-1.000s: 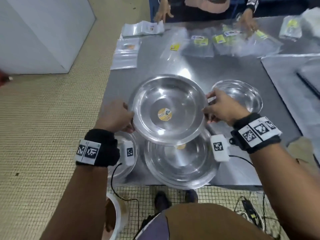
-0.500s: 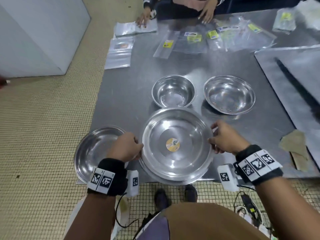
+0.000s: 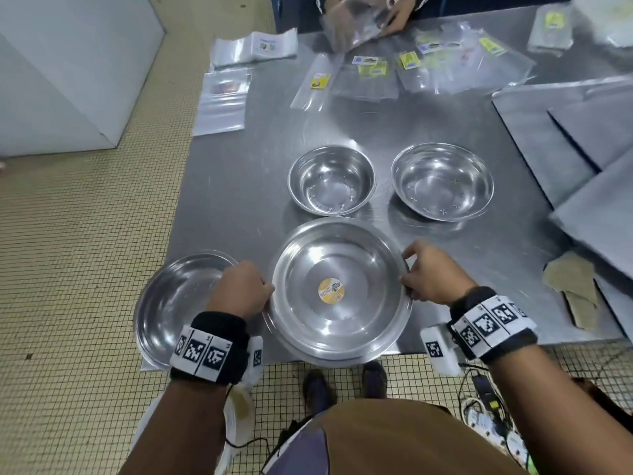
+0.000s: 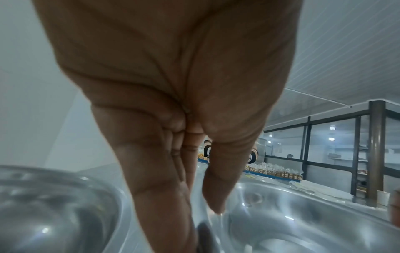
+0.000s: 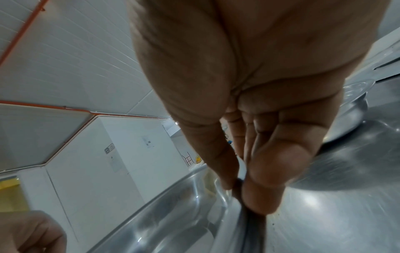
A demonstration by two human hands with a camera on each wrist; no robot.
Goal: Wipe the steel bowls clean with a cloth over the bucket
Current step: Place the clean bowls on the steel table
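A large steel bowl [image 3: 339,313] with a yellow sticker sits nested in a second bowl at the table's front edge. My left hand [image 3: 265,296] grips its left rim, thumb inside the bowl [image 4: 303,219] and fingers [image 4: 168,196] under the rim. My right hand [image 3: 407,274] pinches the right rim [image 5: 240,193] between thumb and fingers. A brownish cloth [image 3: 575,286] lies at the right of the table. A white bucket [image 3: 236,416] shows partly below the table edge, behind my left forearm.
A shallow steel bowl [image 3: 174,303] overhangs the table's front left corner. Two smaller bowls [image 3: 330,180] [image 3: 442,181] stand behind the big one. Plastic packets [image 3: 370,73] and another person's hands [image 3: 394,15] fill the far end. Grey sheets [image 3: 589,132] lie at the right.
Both hands have brought the stickered bowl down and toward me, from held in the air to resting in the bowl at the front edge. The grip stays the same.
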